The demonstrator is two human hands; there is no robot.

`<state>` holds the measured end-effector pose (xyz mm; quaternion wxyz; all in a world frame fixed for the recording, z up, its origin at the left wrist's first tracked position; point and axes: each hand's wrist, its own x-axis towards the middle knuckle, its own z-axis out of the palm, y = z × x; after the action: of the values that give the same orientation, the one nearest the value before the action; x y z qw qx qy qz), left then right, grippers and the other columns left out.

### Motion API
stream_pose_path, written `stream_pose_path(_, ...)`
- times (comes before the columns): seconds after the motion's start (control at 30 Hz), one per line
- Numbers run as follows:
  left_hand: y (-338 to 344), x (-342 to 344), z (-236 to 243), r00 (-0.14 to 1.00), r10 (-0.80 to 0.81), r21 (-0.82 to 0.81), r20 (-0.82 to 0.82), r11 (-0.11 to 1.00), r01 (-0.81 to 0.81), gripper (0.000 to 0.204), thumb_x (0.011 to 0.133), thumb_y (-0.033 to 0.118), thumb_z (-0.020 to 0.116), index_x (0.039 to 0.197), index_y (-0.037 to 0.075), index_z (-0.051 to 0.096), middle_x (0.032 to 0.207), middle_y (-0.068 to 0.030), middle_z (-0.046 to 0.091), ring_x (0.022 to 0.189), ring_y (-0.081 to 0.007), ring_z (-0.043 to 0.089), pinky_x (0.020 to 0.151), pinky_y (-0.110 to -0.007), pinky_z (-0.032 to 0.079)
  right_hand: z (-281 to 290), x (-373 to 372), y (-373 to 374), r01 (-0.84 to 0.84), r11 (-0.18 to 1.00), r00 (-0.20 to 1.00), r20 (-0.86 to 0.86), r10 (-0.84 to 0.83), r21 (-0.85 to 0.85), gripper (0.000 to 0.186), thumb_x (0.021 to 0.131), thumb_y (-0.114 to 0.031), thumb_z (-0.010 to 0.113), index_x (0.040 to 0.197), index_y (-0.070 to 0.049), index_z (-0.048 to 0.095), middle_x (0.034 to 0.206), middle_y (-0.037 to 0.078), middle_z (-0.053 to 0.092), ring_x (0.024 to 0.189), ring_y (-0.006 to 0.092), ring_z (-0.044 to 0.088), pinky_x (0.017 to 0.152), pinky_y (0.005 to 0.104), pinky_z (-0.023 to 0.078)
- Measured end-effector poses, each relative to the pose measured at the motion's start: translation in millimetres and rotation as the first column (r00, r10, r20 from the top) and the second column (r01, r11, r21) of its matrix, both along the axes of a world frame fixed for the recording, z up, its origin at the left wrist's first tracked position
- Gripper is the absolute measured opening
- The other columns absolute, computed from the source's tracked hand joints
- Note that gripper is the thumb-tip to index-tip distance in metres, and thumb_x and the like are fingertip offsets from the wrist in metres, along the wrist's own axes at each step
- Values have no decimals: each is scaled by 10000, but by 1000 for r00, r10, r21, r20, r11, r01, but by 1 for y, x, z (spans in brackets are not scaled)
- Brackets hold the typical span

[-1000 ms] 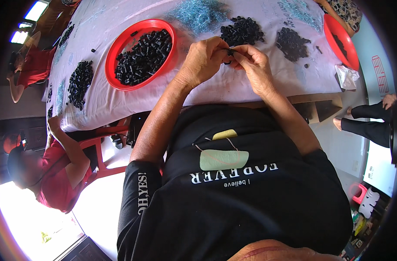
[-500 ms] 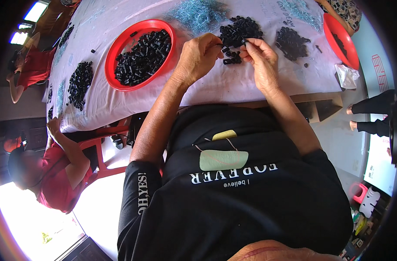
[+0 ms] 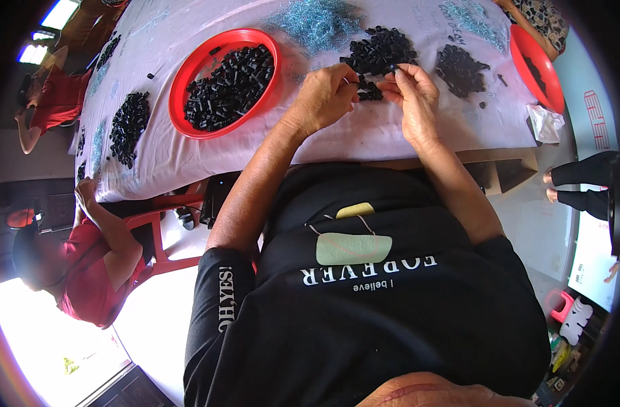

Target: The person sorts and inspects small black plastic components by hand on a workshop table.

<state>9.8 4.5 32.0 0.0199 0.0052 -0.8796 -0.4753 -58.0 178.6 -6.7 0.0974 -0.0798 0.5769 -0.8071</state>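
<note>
My left hand (image 3: 321,100) is over the table with thumb and fingers pinched together; what they hold, if anything, is too small to make out. Close by on the right, my right hand (image 3: 418,105) pinches a small black piece between thumb and forefinger. Just beyond both hands lies a pile of small black cylindrical pieces (image 3: 381,51), with a few of them loose between the hands. To the left stands a round red basin (image 3: 175,102), holding many more black pieces (image 3: 228,91).
A heap of shiny bluish bits (image 3: 314,26) lies behind the hands. Another black pile (image 3: 460,70) and a second red basin (image 3: 551,95) are to the right, near a crumpled white bag (image 3: 546,124). At the left, a person in red (image 3: 96,271) reaches to the cloth-covered table (image 3: 188,166).
The whole view has shifted slightly. Both my hands have come a little nearer to my body, the left also slightly to the right. The right fingers still pinch a black piece.
</note>
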Motion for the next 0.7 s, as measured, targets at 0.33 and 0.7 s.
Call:
stream_pose_path(0.33, 1, 0, -5, 989, 23, -36, -148, 999, -29, 157, 912, 51, 554, 1028, -46, 594, 871, -134, 717, 761, -186, 719, 694, -293, 562, -4, -2, -3, 22, 998, 1000, -8, -22, 61, 123, 988, -83, 518, 1068, -7, 572, 980, 102, 663, 851, 174, 694, 667, 257, 564)
stream_pose_path(0.7, 5, -3, -15, 999, -39, 126, -14, 991, 40, 157, 931, 57, 539, 1046, -35, 595, 905, -116, 709, 829, -177, 709, 709, -293, 561, -6, -4, -1, 81, 995, 997, 7, -81, 62, 139, 1016, -94, 477, 1127, -25, 522, 1049, 122, 633, 926, 207, 679, 751, 304, 577)
